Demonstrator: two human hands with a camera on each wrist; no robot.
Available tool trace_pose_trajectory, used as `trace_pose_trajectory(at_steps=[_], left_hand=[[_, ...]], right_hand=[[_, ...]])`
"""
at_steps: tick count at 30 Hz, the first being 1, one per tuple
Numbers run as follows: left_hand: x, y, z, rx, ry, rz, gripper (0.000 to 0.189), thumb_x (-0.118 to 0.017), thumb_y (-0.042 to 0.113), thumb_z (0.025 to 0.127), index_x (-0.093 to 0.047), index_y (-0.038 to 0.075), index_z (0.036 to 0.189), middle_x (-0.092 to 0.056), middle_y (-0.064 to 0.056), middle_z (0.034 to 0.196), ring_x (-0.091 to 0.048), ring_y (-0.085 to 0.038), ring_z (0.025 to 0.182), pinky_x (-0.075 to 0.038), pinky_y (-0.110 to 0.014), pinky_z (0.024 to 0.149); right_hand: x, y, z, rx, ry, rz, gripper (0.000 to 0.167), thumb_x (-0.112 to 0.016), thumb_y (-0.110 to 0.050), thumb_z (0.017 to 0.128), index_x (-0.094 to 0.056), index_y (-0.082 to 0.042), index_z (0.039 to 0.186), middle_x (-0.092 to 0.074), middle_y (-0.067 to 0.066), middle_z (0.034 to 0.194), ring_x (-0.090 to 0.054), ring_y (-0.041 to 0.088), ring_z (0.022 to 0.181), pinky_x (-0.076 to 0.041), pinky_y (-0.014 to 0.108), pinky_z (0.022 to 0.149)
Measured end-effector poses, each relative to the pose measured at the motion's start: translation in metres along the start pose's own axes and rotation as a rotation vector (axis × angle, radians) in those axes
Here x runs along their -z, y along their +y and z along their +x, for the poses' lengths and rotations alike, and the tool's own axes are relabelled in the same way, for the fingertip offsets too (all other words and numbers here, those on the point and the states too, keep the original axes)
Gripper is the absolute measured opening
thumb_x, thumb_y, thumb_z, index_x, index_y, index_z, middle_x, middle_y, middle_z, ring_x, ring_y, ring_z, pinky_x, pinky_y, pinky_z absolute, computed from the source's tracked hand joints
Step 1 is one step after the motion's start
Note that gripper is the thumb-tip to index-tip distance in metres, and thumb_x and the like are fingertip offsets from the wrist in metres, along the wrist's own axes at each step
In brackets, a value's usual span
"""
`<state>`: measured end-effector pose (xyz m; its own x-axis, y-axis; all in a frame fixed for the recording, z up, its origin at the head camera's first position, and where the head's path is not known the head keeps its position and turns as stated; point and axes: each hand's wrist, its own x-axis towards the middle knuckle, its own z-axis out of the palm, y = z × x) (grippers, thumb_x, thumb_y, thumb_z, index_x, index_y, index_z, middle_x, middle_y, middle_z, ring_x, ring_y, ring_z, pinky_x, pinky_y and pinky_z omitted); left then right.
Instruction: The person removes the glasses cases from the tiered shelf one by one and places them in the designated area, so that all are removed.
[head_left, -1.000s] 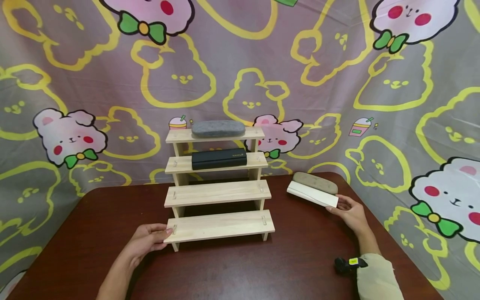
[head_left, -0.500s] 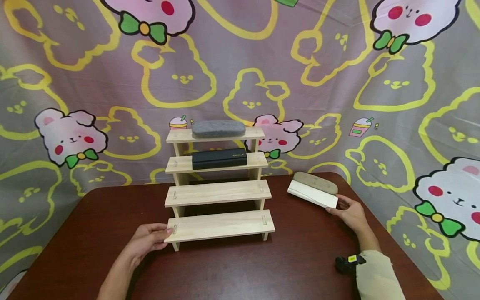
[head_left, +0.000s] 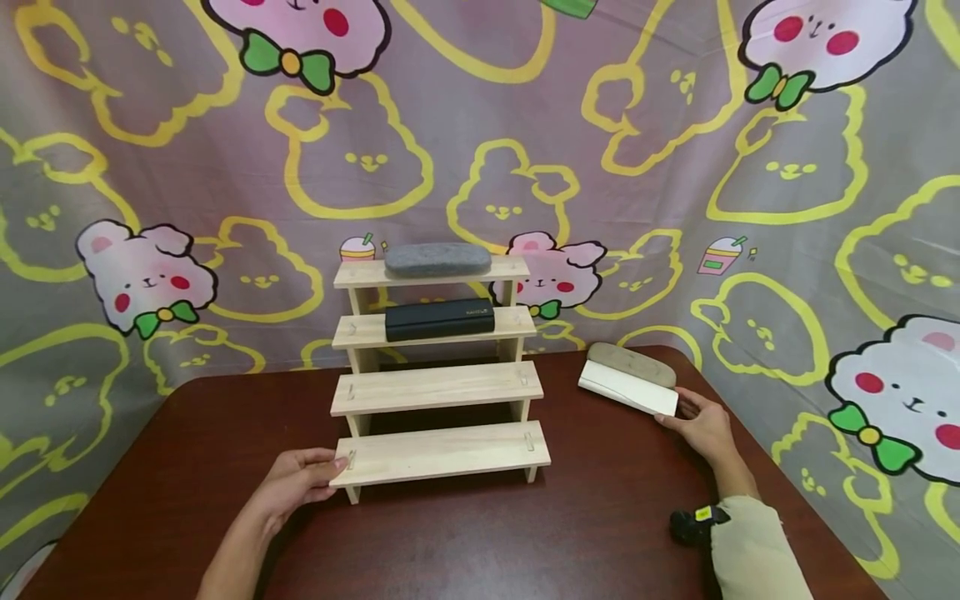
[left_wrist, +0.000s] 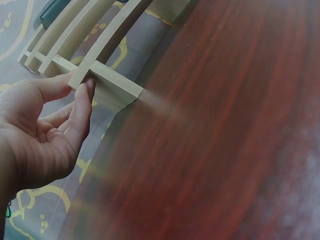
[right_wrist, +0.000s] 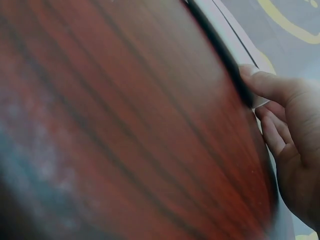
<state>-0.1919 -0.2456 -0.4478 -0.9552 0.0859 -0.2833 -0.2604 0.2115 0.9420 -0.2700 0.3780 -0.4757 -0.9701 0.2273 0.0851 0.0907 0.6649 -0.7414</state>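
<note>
A light wooden four-step display rack [head_left: 442, 454] stands on the table, its lowest step's left end pinched between the thumb and fingers of my left hand [head_left: 300, 482]. The left wrist view shows that hand [left_wrist: 45, 137] at the corner of the step [left_wrist: 82, 75]. On the right, my right hand [head_left: 703, 427] pinches the near right end of a white glasses case [head_left: 628, 388]. In the right wrist view the thumb lies on the white case [right_wrist: 232, 35]. A beige-grey glasses case [head_left: 632, 363] lies right behind the white one.
A grey felt-like glasses case [head_left: 437, 260] rests on the rack's top step. One step down lies a black case [head_left: 439, 320] with small gold lettering. The dark red-brown table [head_left: 480, 542] backs onto a patterned cloth [head_left: 420, 125], which also hangs along both sides.
</note>
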Motion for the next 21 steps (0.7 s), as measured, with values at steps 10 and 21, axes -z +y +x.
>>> trace_pose_trajectory(at_steps=[10, 21], left_hand=[[0.0, -0.0015, 0.0007, 0.004, -0.005, -0.001, 0.051, -0.063, 0.016, 0.1, -0.05, -0.019, 0.133, -0.067, 0.004, 0.087, -0.064, -0.003, 0.074, -0.059, -0.017, 0.065], [-0.0008, -0.0007, 0.0004, 0.012, -0.004, -0.003, 0.048, -0.063, 0.016, 0.1, -0.052, -0.019, 0.132, -0.067, 0.005, 0.086, -0.064, -0.003, 0.074, -0.059, -0.017, 0.065]], right_hand=[[-0.0012, 0.0037, 0.0033, 0.035, 0.028, -0.012, 0.075, -0.081, -0.011, 0.086, -0.044, 0.011, 0.147, -0.051, 0.036, 0.142, -0.055, 0.049, 0.13, -0.051, 0.05, 0.101], [-0.0006, 0.0027, 0.0041, 0.053, 0.023, -0.036, 0.077, -0.081, -0.008, 0.085, -0.041, 0.013, 0.147, -0.049, 0.037, 0.141, -0.054, 0.051, 0.129, -0.051, 0.052, 0.1]])
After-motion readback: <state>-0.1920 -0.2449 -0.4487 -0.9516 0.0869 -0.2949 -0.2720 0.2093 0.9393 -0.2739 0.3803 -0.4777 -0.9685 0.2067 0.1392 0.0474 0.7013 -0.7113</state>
